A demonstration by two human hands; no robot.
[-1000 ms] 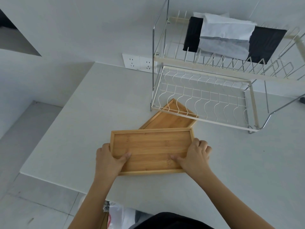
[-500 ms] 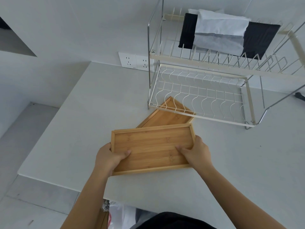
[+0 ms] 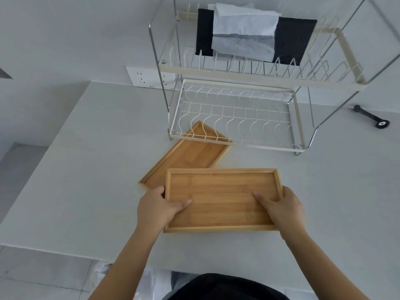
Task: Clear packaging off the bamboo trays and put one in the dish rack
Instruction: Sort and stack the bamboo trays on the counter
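Hands, left (image 3: 158, 207) and right (image 3: 281, 207), each closed on a short end of bare bamboo tray (image 3: 223, 198); it looks stiff, light, best gripped by its rims.

Left hand (image 3: 159, 207) and right hand (image 3: 281, 207) level, thumbs turned inward, fingers curled under; both forearms reach forward.

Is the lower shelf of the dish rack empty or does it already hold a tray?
Empty. The lower shelf shows only bare white wires; one bamboo tray is in both hands, the other tray lies on the counter.
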